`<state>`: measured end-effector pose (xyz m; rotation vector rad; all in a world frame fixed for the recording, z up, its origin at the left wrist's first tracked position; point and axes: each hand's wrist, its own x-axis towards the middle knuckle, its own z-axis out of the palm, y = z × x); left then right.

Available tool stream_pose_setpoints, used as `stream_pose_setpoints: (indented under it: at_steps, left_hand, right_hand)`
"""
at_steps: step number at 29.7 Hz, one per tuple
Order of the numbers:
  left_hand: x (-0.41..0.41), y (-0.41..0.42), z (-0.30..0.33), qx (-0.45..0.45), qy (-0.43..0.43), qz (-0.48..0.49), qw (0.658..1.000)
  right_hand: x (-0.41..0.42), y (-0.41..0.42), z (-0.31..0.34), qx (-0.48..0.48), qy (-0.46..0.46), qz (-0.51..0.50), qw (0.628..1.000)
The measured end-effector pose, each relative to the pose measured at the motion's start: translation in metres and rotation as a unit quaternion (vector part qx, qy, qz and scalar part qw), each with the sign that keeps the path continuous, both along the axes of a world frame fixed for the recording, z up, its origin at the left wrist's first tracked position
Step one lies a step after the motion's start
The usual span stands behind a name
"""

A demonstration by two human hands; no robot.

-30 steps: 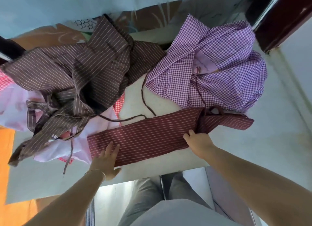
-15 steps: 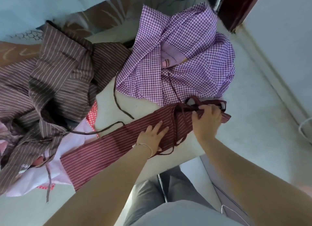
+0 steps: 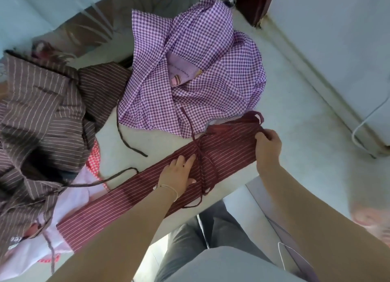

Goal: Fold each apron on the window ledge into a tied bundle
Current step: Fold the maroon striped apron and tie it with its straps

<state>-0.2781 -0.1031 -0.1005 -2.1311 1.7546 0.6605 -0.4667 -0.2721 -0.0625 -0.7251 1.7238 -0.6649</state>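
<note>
Two hands work the maroon striped apron along the ledge's near edge. Left hand presses flat, fingers straight, mid-strip; right hand pinches its right end.

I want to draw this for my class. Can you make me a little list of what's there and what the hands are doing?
being folded: red striped apron, a long strip on the ledge
left hand: flat, pressing the strip's middle
right hand: pinching the strip's right end
strings: dark ties lie across the strip
waiting behind: purple checked apron
waiting left: brown striped apron, crumpled
</note>
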Motion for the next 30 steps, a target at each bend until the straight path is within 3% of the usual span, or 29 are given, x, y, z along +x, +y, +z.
stream_pose_setpoints:
  at_steps: [2, 4, 6, 8, 10, 11, 14, 16, 19, 21, 23, 25, 28, 30]
  left_hand:
    - [-0.004, -0.008, -0.001, 0.016, 0.013, -0.007, 1.0]
    - [-0.007, -0.013, -0.002, 0.035, 0.018, -0.01, 0.999]
    - [-0.01, -0.018, -0.003, 0.035, 0.016, 0.002, 0.999]
    - [-0.011, -0.026, -0.002, 0.034, 0.034, 0.034, 0.998]
    - [-0.01, -0.035, -0.002, 0.045, 0.061, 0.066, 0.995]
    - [-0.009, -0.037, -0.002, 0.052, 0.076, 0.081, 0.992]
    - [-0.005, -0.04, -0.004, 0.071, 0.138, 0.127, 0.98]
    - [-0.002, -0.041, -0.006, 0.065, 0.186, 0.165, 0.967]
    - [0.0, -0.037, -0.007, 0.031, 0.239, 0.211, 0.947]
    - [0.0, -0.026, -0.006, 0.012, 0.259, 0.205, 0.944]
    - [0.0, -0.012, -0.006, -0.015, 0.24, 0.155, 0.958]
    - [0.003, -0.003, -0.007, -0.024, 0.155, 0.064, 0.986]
    - [0.008, 0.003, -0.01, 0.032, 0.059, -0.01, 0.998]
    - [0.012, 0.003, -0.012, 0.054, 0.05, -0.021, 0.997]
  right_hand:
    - [-0.009, 0.002, 0.003, -0.116, 0.114, 0.046, 0.986]
    - [-0.023, 0.002, -0.004, -0.111, 0.177, 0.081, 0.975]
    - [-0.031, -0.003, -0.01, -0.056, 0.237, 0.047, 0.969]
    - [-0.032, -0.002, -0.011, -0.117, 0.299, 0.092, 0.942]
    - [-0.025, 0.003, -0.01, -0.182, 0.267, 0.229, 0.918]
    - [-0.017, 0.009, -0.009, -0.161, 0.229, 0.322, 0.904]
    - [0.007, 0.035, -0.013, 0.017, 0.084, 0.532, 0.842]
    - [0.023, 0.052, -0.022, 0.071, 0.05, 0.558, 0.825]
    - [0.039, 0.07, -0.033, 0.047, 0.127, 0.575, 0.807]
    - [0.043, 0.075, -0.037, 0.019, 0.193, 0.606, 0.771]
    - [0.046, 0.078, -0.04, -0.003, 0.196, 0.63, 0.752]
    - [0.043, 0.076, -0.041, 0.004, 0.137, 0.594, 0.793]
    - [0.036, 0.065, -0.035, 0.091, 0.002, 0.401, 0.911]
    - [0.027, 0.062, -0.03, 0.12, -0.015, 0.37, 0.921]
